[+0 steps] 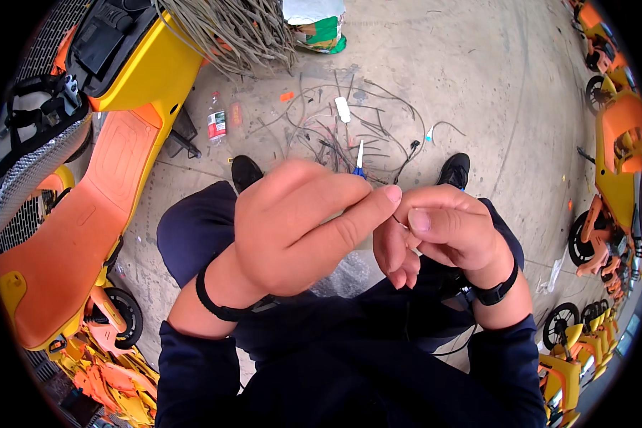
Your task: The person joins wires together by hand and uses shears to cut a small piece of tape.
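Observation:
Both my hands meet in front of my lap, fingertips almost touching. My left hand (299,221) is closed in a pinch, its thumb and index finger pressed together. My right hand (446,228) is pinched as well, thumb against index finger, the other fingers curled. Between them a short bit of thin dark wire (401,224) shows; my fingers cover most of it. Beyond the hands, scissors with blue handles (359,170) lie on the floor among many loose cut cables (378,121). A small white oblong object (342,110) rests among the cables.
A yellow and orange scooter (85,192) stands close on my left. Ahead are a big bundle of grey cables (228,32), a green and white bag (321,32) and a plastic bottle (216,121). More scooters (613,143) line the right side. Clear plastic wrap (342,274) lies below my hands.

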{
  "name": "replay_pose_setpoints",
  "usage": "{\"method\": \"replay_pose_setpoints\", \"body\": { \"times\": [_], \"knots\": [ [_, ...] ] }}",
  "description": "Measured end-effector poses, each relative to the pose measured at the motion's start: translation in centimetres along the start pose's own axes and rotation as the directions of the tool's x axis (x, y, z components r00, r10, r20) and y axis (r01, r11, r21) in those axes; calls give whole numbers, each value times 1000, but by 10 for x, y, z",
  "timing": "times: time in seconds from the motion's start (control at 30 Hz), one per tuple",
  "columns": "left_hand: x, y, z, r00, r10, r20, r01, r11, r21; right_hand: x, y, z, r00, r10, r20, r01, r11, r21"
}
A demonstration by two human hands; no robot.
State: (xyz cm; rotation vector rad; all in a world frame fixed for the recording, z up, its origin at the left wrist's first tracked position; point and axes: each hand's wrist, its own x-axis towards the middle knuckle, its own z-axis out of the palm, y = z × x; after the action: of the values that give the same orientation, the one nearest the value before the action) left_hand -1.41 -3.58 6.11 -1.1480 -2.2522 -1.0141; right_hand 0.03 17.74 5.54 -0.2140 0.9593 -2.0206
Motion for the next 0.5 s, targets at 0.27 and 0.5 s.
{"method": "replay_pose_setpoints", "body": {
  "times": [0.27, 0.5],
  "knots": [
    [0, 5, -1, 1000, 10, -3, -9, 998, 60, 2, -4, 8, 989, -55, -137, 39, 993, -114],
    [-2, 3, 1, 999, 44, 28, -46, 996, 74, -3, -1, -3, 998, -54, 33, 60, 976, -207]
  ]
}}
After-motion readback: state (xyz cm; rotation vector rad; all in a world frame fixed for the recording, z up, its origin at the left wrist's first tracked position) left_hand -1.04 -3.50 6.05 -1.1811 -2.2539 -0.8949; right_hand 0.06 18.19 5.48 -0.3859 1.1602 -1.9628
